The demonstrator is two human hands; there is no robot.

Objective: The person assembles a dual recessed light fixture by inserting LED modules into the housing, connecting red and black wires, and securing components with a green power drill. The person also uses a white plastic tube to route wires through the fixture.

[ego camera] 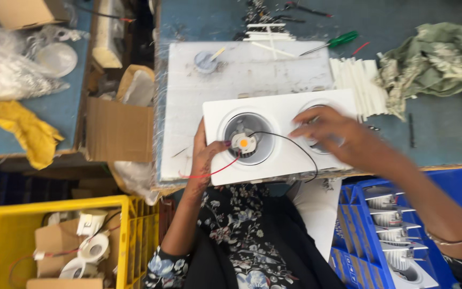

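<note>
Hands work on a white rectangular twin-downlight housing (282,136) that lies on a white board (247,75) at the near edge of the blue-grey bench (434,134). The left hand (205,158) grips the housing's left end, thumb by the round recess with its small yellow chip (243,143) and the red and black wires (274,144). The right hand (330,131), blurred, lies open-fingered over the right recess, grasping nothing visible. A green-handled screwdriver (333,43) lies well apart.
</note>
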